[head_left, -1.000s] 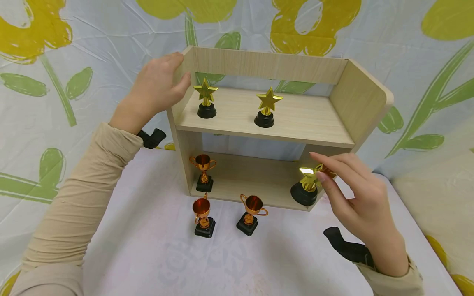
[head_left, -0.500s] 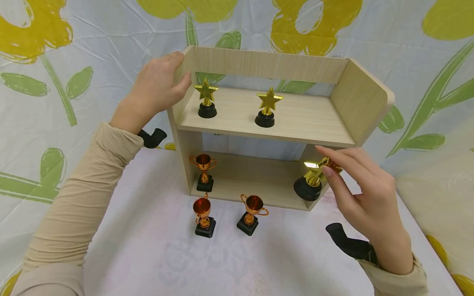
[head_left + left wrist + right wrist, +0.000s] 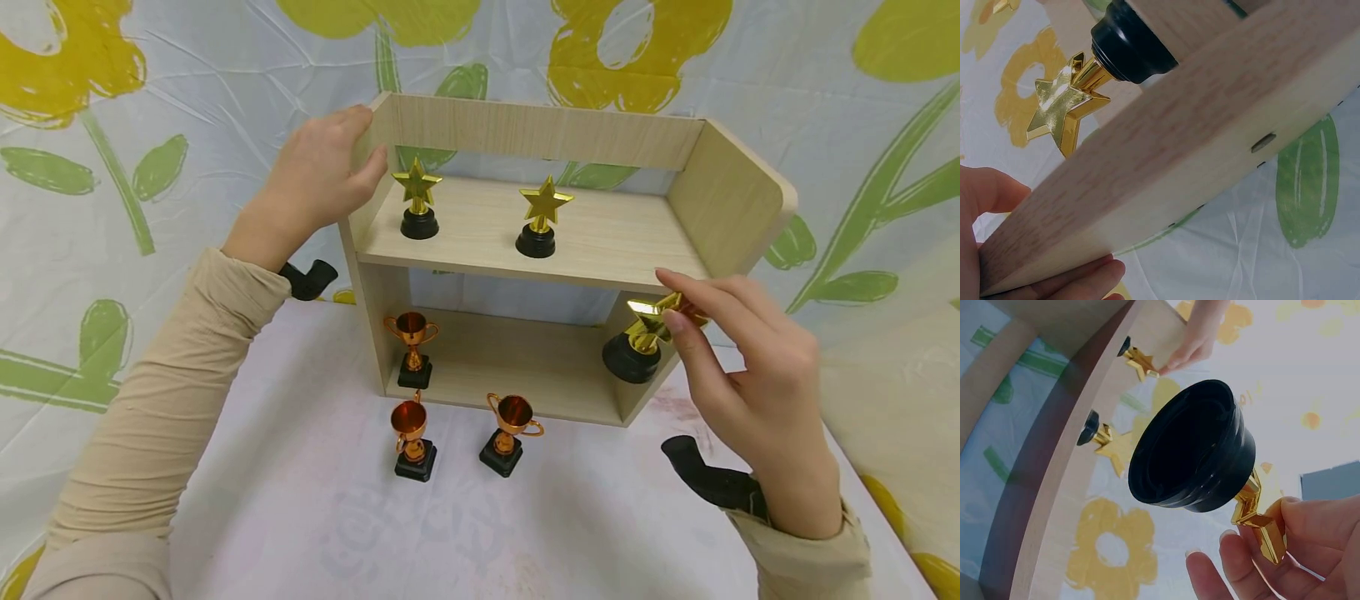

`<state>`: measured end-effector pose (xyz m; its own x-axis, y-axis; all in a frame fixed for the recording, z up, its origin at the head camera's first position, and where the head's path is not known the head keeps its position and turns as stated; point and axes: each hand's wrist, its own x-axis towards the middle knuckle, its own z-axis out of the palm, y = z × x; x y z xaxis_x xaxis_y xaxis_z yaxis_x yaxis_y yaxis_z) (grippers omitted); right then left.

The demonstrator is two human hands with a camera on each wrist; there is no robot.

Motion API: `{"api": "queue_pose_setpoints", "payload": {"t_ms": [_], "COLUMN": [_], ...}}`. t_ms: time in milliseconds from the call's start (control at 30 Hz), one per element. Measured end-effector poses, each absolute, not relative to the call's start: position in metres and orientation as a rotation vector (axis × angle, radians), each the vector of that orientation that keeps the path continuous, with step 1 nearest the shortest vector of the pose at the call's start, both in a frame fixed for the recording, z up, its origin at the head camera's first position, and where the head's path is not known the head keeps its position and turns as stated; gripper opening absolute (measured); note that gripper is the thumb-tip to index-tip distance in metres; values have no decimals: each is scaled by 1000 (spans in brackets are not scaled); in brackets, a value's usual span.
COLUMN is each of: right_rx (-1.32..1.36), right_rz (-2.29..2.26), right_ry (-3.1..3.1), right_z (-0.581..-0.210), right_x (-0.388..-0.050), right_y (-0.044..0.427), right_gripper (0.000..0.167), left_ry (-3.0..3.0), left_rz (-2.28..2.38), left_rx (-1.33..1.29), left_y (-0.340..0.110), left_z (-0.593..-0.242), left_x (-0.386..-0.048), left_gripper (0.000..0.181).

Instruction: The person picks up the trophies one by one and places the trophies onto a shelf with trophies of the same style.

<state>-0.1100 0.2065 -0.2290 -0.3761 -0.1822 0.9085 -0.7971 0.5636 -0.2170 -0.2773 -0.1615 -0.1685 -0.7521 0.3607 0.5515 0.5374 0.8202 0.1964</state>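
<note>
My right hand point(image 3: 765, 375) pinches a gold star trophy point(image 3: 647, 323) by its star, in front of the shelf's right side. The trophy tilts, and the right wrist view shows the hollow underside of its black base point(image 3: 1191, 450). My left hand point(image 3: 311, 171) grips the top of the left side panel point(image 3: 1147, 156) of the wooden shelf point(image 3: 525, 275), thumb on the inner side and fingers on the outer. Two more star trophies stand upright on the upper board, one at the left point(image 3: 417, 200) and one near the middle point(image 3: 542, 218).
A bronze cup trophy point(image 3: 412, 350) stands on the lower board at the left. Two more bronze cups, a left one point(image 3: 412, 440) and a right one point(image 3: 510, 435), stand on the white tabletop point(image 3: 585, 517) before the shelf. A flowered cloth point(image 3: 225, 75) hangs behind.
My right hand has lifted the star trophy upward and slightly to the right, from beside the lower board toward the upper board's front edge. The left hand and the other trophies have stayed put.
</note>
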Motion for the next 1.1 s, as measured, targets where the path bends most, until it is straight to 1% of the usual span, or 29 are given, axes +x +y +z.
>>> {"api": "queue_pose_setpoints", "payload": {"t_ms": [300,467,633,1100], "right_rx": [698,660,625,626], "right_rz": [816,829,827,787], "right_ry": [-1905,-1923,-1934,-1948], "right_z": [-222,-215,-210,-199], "right_x": [-118,-124,-129,-141], "right_y": [205,208,211,213], "right_gripper": [27,21,23,25], "left_ry": [-2505,-2510,-2515,-2503], "left_rz": [-468,-459,-466,-462], "left_rx": [-661,-660,-653,-667], "left_y": [-161,-161,-161,-162], "left_z": [-169,-168,-168,-168], "left_x": [-277,-277,-276,-277], "left_gripper": [47,47,50,47]}}
